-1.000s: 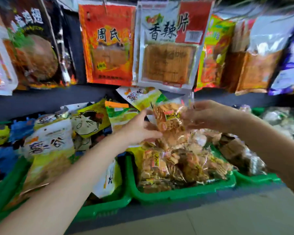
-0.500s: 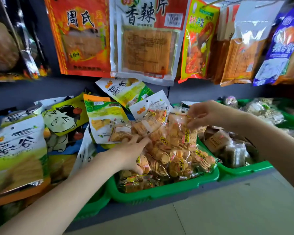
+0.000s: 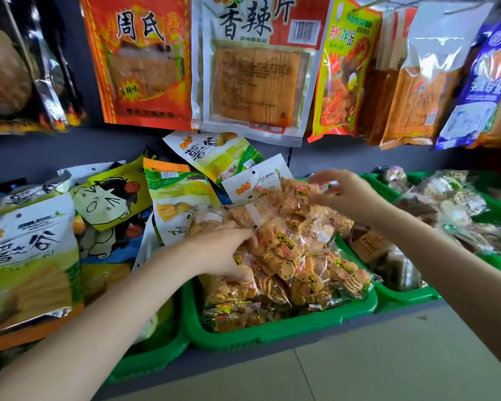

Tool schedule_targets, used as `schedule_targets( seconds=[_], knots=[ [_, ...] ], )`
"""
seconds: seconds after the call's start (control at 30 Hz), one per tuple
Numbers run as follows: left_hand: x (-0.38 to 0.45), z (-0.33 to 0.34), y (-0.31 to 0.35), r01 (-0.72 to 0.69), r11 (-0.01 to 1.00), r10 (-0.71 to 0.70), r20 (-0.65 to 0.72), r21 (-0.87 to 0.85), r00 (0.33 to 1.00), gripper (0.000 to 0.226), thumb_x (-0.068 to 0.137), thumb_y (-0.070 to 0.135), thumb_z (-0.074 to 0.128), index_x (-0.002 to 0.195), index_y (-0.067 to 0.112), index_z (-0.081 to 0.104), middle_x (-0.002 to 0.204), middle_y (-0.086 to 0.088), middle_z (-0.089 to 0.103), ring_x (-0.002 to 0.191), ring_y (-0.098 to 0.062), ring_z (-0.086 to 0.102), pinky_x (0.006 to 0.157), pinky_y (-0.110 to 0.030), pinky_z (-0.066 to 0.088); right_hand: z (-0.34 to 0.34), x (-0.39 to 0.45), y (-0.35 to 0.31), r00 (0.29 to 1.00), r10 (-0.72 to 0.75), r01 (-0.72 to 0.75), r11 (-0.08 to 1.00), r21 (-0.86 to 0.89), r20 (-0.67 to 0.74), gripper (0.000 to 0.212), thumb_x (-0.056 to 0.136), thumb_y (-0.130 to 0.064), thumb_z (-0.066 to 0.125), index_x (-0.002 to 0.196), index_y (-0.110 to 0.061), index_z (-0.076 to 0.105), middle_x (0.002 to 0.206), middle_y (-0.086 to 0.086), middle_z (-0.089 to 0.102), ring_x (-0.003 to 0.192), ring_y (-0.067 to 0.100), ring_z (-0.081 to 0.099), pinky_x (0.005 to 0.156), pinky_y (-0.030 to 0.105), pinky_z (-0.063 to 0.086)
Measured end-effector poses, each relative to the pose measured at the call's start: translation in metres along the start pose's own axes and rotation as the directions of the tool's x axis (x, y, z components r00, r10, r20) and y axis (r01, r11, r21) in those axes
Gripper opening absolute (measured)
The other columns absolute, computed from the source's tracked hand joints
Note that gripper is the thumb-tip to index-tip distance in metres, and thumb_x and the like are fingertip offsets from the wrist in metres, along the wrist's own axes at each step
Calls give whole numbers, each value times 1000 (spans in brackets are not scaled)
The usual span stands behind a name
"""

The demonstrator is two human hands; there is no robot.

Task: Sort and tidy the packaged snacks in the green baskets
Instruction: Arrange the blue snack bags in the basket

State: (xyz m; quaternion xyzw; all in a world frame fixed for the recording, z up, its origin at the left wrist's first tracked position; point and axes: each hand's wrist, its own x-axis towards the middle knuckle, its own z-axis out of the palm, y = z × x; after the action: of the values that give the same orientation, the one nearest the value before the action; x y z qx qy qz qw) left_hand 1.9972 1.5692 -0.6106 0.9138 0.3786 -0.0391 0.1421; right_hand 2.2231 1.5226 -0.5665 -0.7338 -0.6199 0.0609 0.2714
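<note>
- The middle green basket [image 3: 272,332] sits on the shelf [image 3: 359,328] and is heaped with clear cracker packets [image 3: 295,256], some lying crosswise and one tilted up at the back.
- The left hand [image 3: 223,253] rests on the left side of the heap, fingers curled over a packet there; whether it truly grips or only presses I cannot tell.
- The right hand [image 3: 342,192] is over the back of the pile, thumb and fingers pinching the top edge of a cracker packet.
- To the left, yellow-green chip bags [image 3: 182,204] and a cartoon-face bag [image 3: 110,198] lean in a loose jumble over the left basket [image 3: 156,363]; these look untouched.
- On the right, another green basket [image 3: 405,296] holds darker wrapped snacks [image 3: 370,247], roughly piled.
- My reading: the work is partway through the middle basket only; squaring that heap and both neighbours remains.
</note>
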Motion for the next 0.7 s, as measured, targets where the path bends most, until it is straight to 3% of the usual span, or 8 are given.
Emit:
schedule_targets(
  seconds=[0.07,0.13,0.23,0.33,0.5,0.57,0.63,0.7],
  knots=[
    [-1,-9,-2,9,1000,-9,-17,-2,1000,57,82,42,66,132,30,42,136,0,39,124,-17,40,100,-33,38,12,-3,-3,982,-95,123,977,-173,161,31,85,-34,65,114,-26,61,129,4,46,115,20,46,94,30,37],
    [-1,-15,-6,42,999,-42,-61,-9,997,56,83,43,63,133,28,43,137,0,39,125,-18,40,102,-35,37,19,-2,-6,982,-124,157,956,-247,142,26,86,-32,63,111,-26,62,126,7,45,115,25,45,96,32,37],
    [-3,-21,-14,78,993,-97,-213,-94,972,41,88,34,59,127,28,49,129,0,41,116,-17,44,89,-31,39,14,0,-16,983,-185,180,971,-155,-15,17,89,-25,60,104,-23,66,106,1,48,95,17,51,79,24,35],
    [-8,-26,-19,98,989,-130,-337,-110,932,27,90,29,56,117,28,54,116,1,44,105,-16,48,76,-28,38,19,0,-33,964,-265,263,961,-87,-21,14,88,-22,59,100,-23,67,101,-2,49,91,15,52,80,26,41],
    [-38,-44,-42,108,993,-122,-469,-57,875,21,90,25,53,110,22,59,113,0,51,109,-20,50,84,-33,42,42,10,-86,943,-332,332,941,65,2,14,88,-15,58,98,-20,67,104,-3,56,97,17,58,88,33,48],
    [-61,-54,-63,144,987,-158,-510,-66,846,19,91,25,53,107,22,60,108,1,52,106,-19,52,84,-33,42,55,15,-113,924,-382,376,917,135,26,14,89,-13,58,99,-16,67,102,-7,56,97,16,59,85,25,47],
    [-88,-64,-89,209,973,-229,-532,-99,815,18,90,23,55,106,21,62,107,2,55,104,-19,55,81,-34,45,68,17,-144,896,-441,422,881,214,48,14,90,-12,58,100,-13,67,100,-7,57,94,12,58,75,5,42],
    [-117,-69,-122,295,939,-344,-504,-177,793,18,90,22,55,106,20,63,109,3,58,105,-18,56,74,-27,45,80,15,-179,859,-506,466,837,288,80,12,89,-10,59,98,-12,67,99,-6,60,92,11,58,69,-2,39]
  ],
)
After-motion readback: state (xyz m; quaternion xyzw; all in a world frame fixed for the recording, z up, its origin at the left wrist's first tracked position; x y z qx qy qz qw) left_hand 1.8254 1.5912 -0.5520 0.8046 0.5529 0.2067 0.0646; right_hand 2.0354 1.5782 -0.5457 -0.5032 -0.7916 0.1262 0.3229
